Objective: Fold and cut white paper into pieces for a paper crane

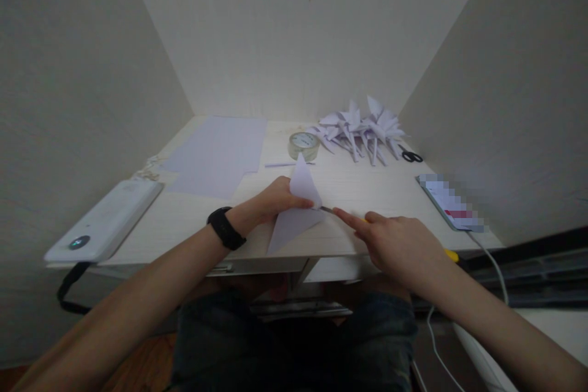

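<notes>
White paper, folded to a point, stood near the bench's front edge, and your left hand held it there, fingers closed on the fold with the thumb pressed along its lower edge. Your right hand gripped a yellow-handled knife, index finger stretched along the top, the blade tip touching the paper's right corner. The yellow handle end showed behind your wrist. A black band sat on your left wrist.

Behind the paper, a tape roll stood near the middle of the bench, with a thin paper strip just in front of it. Flat sheets lay to the left, and a white device rested on the left front corner. Folded paper shapes were heaped at the back right, black scissors just beside them. A phone lay at the right edge, its cable trailing off the bench.
</notes>
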Motion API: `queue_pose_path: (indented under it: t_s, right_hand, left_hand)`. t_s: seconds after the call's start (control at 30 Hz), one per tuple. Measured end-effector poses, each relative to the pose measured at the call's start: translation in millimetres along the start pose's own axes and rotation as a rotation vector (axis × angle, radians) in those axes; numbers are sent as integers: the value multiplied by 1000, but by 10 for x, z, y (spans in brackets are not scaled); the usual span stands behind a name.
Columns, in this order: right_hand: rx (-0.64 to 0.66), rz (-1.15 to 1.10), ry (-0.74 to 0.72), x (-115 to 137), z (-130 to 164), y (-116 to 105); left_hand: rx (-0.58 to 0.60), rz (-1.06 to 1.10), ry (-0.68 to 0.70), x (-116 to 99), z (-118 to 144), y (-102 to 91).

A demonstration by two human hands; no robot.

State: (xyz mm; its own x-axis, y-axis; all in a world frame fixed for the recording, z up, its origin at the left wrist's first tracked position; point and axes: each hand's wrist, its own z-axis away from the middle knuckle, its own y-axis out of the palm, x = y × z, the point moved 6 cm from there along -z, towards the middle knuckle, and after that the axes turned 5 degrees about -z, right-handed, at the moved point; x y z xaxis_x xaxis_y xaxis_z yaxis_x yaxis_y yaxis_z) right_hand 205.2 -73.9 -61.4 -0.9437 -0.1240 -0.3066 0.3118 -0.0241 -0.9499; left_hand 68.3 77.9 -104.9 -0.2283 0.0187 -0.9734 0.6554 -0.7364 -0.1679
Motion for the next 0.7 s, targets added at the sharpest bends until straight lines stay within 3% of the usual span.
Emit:
queue_pose_path:
  t_s: [0.3, 0.47, 0.7]
  right_hand:
    - [4, 16, 11, 45, 35, 24]
    - [-52, 94, -22, 63, 48, -15]
    - [-87, -117, 8, -26, 150, 49]
  left_hand:
    - [-34, -157, 77, -46, 72, 20]
    - [-15, -119, 90, -48, 70, 3]
    - [9, -175, 50, -73, 83, -59]
